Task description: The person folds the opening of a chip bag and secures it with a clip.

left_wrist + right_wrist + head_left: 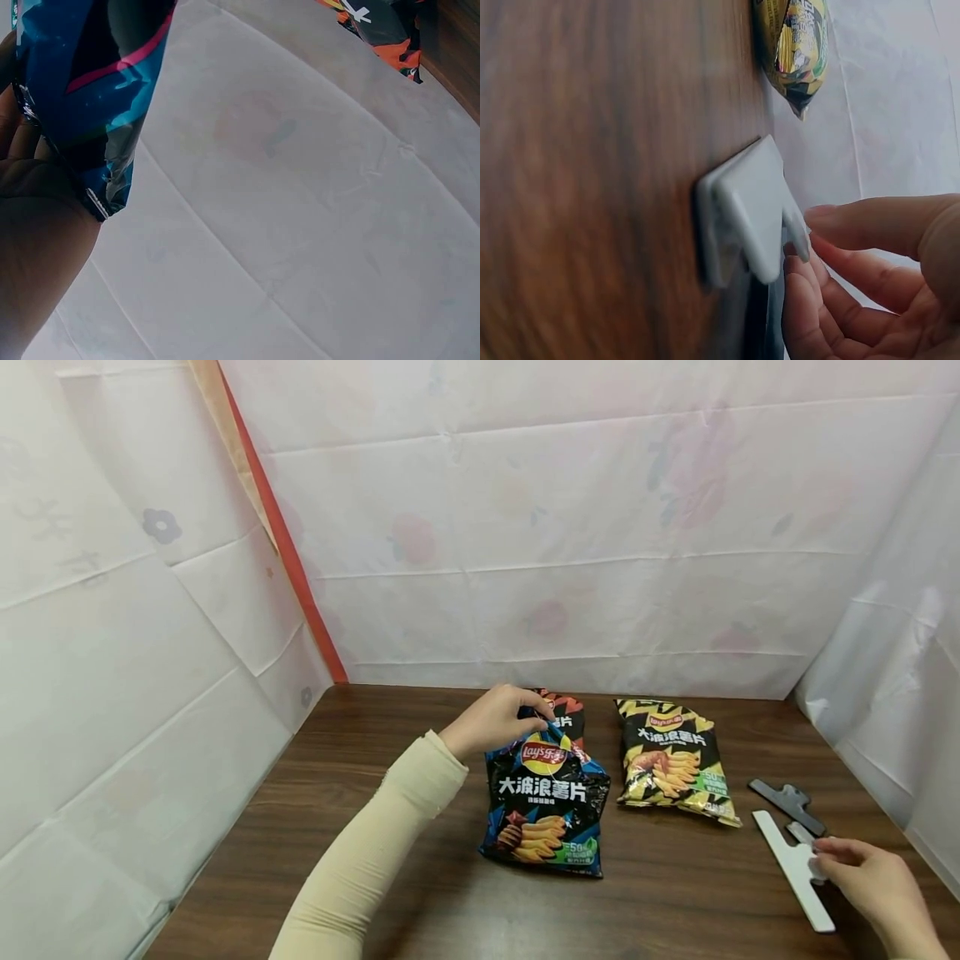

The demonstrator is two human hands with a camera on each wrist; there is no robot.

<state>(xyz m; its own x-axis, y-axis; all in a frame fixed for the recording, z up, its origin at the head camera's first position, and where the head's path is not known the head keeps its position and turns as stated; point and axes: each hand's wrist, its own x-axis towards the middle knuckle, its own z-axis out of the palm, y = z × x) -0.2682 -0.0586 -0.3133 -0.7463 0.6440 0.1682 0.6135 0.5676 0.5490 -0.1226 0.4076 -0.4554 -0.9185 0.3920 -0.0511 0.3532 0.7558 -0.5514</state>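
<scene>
A blue-and-black chip bag (543,810) stands upright on the table, its top corner pinched by my left hand (498,720). In the left wrist view the bag's shiny blue side (112,97) covers part of that palm. At the right, a white bag clip (793,868) lies on the table. My right hand (870,881) has its thumb and fingers about the clip's handle. The right wrist view shows the thumb (877,225) at the tip of the white clip's lever (754,210). Just beyond lies a dark grey bag clip (787,804).
A yellow-and-black chip bag (671,764) lies flat right of the blue one. Behind the blue bag, a red-and-black chip bag (566,710) is mostly hidden. White printed sheeting (562,527) encloses the brown wooden table (337,760) at the back and sides.
</scene>
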